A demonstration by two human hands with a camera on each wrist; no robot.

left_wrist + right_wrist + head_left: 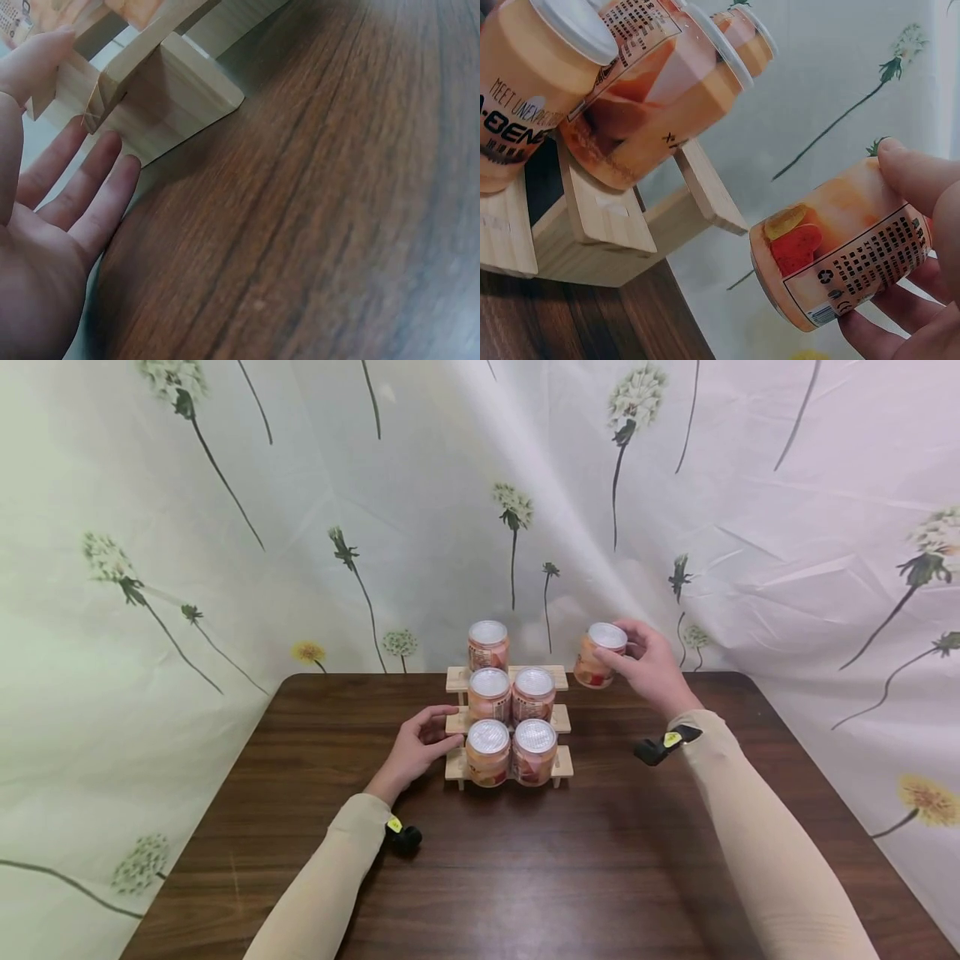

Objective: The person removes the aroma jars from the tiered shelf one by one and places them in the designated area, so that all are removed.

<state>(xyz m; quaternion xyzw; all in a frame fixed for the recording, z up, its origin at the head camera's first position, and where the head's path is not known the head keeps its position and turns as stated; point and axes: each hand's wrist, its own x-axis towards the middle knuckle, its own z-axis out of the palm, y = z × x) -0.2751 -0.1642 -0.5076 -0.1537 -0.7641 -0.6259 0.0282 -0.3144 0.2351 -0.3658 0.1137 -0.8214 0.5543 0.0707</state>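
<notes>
In the head view, my right hand (651, 664) grips a fruit can (603, 652) with a silvery lid and holds it in the air to the right of a stepped wooden rack (558, 718). The right wrist view shows the thumb and fingers around this can (840, 247), its printed label facing the camera. My left hand (417, 745) touches the rack's left side. Its fingers, nearly straight in the left wrist view, lie against the wooden rack (180, 97), with the thumb higher up.
More cans stand on the rack: one can (487, 645) on the top step at left, two on the middle step, such as this can (534, 693), and two on the bottom, including this can (489, 753). Beneath is a dark wooden table (510, 877); a flowered curtain (435, 527) hangs behind.
</notes>
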